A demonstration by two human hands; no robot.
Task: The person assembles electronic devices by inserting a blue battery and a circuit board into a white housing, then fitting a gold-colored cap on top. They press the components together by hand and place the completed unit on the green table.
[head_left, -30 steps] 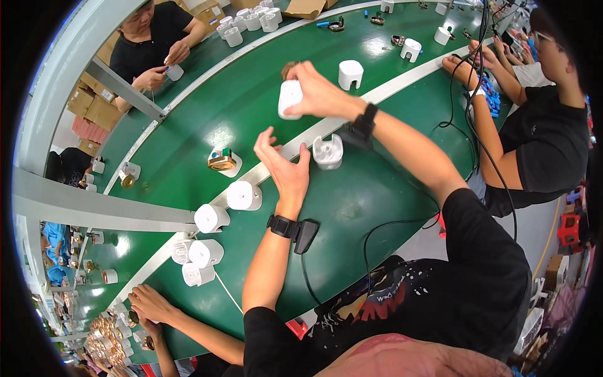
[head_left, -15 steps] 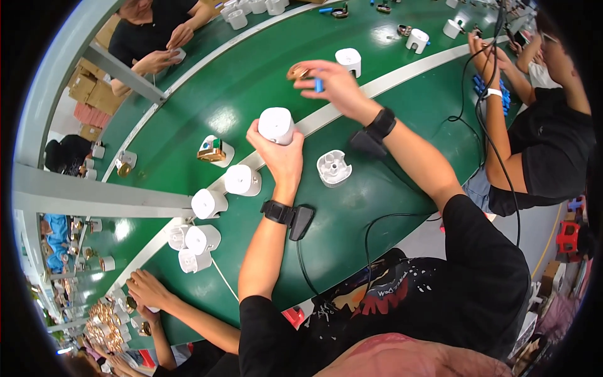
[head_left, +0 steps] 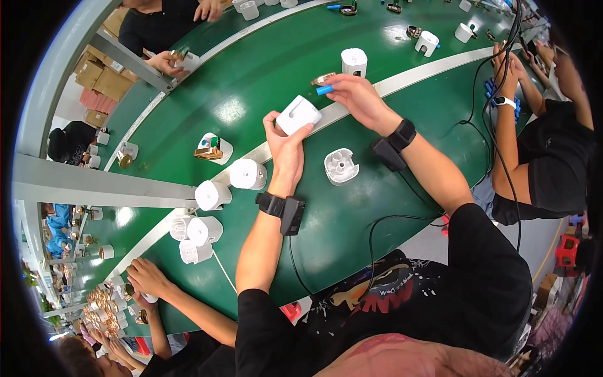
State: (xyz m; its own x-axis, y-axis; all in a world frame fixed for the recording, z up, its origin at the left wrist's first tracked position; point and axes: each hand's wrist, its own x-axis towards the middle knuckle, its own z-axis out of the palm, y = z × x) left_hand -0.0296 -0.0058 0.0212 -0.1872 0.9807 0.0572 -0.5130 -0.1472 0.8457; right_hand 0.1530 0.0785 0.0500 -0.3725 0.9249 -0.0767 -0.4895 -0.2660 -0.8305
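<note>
My left hand (head_left: 286, 151) is closed round a white plastic housing (head_left: 298, 115), tilted so that a slot in its side shows. To its right, my right hand (head_left: 363, 105) pinches a small copper-coloured part (head_left: 323, 79) with a blue cylinder (head_left: 325, 90) beside it. The part is apart from the housing. Beneath my right hand an open white housing (head_left: 342, 166) lies on the green table, its ribbed inside facing up. Beyond that hand stands another white housing (head_left: 354, 61).
Several white housings (head_left: 247, 173) stand left of my left forearm. One housing (head_left: 215, 149) holds a copper-coloured part and a green board. A raised white strip (head_left: 414, 74) crosses the table (head_left: 402, 207). Black cables (head_left: 372, 242) trail from my wrists. Co-workers sit left, right and opposite.
The housing in my left hand has tipped over and turned, showing its slot. My right hand has come lower and right, with the copper-coloured part and blue cylinder still in it.
</note>
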